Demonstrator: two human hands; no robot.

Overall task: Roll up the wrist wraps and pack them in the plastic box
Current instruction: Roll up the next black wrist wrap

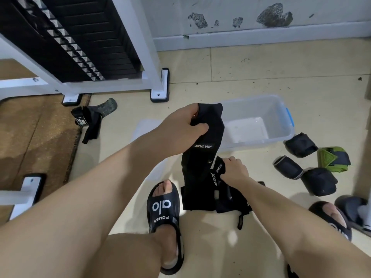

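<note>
On the tiled floor [261, 73] your plastic box [281, 125] sits empty, four rolled wraps [319, 180] wait beside it, and your left hand [180, 129] grips the black wrap's [200, 165] top while your right hand [233, 171] pinches its lower end, unrolled.

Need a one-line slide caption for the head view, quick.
Left hand and right hand hold a black wrist wrap before the plastic box; four rolled wraps beside it.
</note>
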